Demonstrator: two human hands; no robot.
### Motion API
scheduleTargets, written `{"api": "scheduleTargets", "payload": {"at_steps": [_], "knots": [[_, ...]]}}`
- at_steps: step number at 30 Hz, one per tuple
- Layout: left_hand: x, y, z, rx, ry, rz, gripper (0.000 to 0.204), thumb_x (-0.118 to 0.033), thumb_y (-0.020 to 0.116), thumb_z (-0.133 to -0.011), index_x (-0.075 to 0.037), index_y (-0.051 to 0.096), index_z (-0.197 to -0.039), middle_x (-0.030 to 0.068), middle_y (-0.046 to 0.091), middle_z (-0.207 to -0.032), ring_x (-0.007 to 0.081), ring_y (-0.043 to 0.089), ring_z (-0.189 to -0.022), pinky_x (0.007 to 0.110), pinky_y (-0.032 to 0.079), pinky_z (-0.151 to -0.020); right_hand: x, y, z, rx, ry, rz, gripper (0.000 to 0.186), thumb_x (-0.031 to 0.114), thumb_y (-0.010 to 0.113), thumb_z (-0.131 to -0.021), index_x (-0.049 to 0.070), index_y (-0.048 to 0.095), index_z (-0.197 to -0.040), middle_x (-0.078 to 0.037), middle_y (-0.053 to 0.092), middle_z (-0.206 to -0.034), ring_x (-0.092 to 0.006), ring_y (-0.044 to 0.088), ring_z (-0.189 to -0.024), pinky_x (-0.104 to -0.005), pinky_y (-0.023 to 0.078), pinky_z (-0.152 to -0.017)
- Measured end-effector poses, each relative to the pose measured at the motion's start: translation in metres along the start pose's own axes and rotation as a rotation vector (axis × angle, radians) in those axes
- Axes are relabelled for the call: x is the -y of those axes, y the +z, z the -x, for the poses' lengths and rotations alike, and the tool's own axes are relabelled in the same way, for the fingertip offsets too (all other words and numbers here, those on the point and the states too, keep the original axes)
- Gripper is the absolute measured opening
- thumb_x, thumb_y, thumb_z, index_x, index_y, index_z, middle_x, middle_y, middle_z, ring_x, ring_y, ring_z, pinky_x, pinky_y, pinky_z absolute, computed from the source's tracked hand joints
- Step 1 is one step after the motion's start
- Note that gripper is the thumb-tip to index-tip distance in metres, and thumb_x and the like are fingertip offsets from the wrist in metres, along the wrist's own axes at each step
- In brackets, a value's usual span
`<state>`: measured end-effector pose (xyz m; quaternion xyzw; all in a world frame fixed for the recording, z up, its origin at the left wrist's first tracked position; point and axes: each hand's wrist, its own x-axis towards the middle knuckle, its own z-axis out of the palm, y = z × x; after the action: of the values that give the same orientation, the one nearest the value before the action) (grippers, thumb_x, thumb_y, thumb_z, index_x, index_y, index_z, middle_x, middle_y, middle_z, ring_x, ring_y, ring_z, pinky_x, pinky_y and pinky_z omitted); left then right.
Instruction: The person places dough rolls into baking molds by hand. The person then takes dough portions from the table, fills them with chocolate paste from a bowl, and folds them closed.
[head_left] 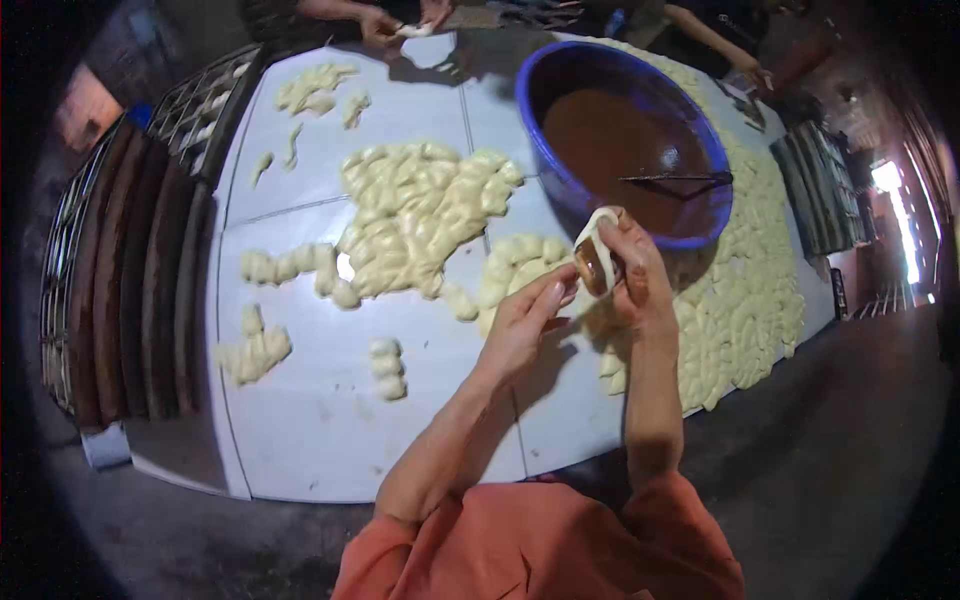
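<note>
Here, the right hand (640, 278) cups a dough piece (597, 217), apparently to retain its brown filling (591, 268); the left hand (530, 318), curled, grip indeterminate, sits at eight o'clock, the blue tub (549, 170) at twelve, presumably for reach.

Your shirt (560, 545): orange-red. Your dough piece (597, 223): cream, with brown filling (598, 266). Far right, tub (548, 168) blue-purple, paste (605, 130) brown. Table (300, 430) white, dark lines. Middle dough pile (410, 215) pale yellow. Left trays (112, 270) dark brown.
</note>
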<state>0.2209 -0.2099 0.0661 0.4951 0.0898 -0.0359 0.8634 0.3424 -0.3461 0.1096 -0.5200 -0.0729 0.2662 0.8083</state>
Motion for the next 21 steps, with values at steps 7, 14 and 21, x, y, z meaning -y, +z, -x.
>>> {"api": "scheduleTargets", "payload": {"at_steps": [7, 14, 21], "knots": [[-0.007, -0.055, 0.048, -0.268, -0.052, 0.457, 0.025, -0.023, 0.068, -0.095, -0.003, 0.065, -0.109, 0.0054, 0.07, -0.096, 0.0137, 0.067, -0.081, 0.028, 0.054, -0.078, -0.067, 0.056, 0.043, 0.034, 0.103, -0.12, 0.036, 0.009, 0.065, -0.092, 0.004, 0.053, -0.125, -0.007, 0.063, -0.112, -0.0165, 0.065, -0.099, -0.026, 0.055, -0.084], [-0.009, -0.098, 0.081, -0.452, 0.076, 0.195, 0.031, -0.016, 0.075, -0.09, 0.003, 0.07, -0.113, 0.0068, 0.072, -0.099, 0.0113, 0.066, -0.084, 0.025, 0.055, -0.077, -0.129, 0.121, 0.074, -0.025, -0.463, 0.986, 0.04, 0.004, 0.072, -0.084, 0.004, 0.062, -0.123, -0.013, 0.054, -0.129, -0.0241, 0.063, -0.107, -0.0354, 0.052, -0.089], [-0.032, -0.12, 0.094, -0.419, 0.032, 0.045, 0.041, -0.02, 0.075, -0.089, 0.002, 0.065, -0.122, 0.0101, 0.071, -0.103, 0.0131, 0.067, -0.083, 0.025, 0.054, -0.071, -0.161, 0.142, 0.066, -0.102, -0.269, 0.581, 0.017, 0.009, 0.064, -0.095, 0.0, 0.069, -0.109, -0.004, 0.066, -0.087, -0.0093, 0.056, -0.079, -0.0245, 0.045, -0.069]]}}
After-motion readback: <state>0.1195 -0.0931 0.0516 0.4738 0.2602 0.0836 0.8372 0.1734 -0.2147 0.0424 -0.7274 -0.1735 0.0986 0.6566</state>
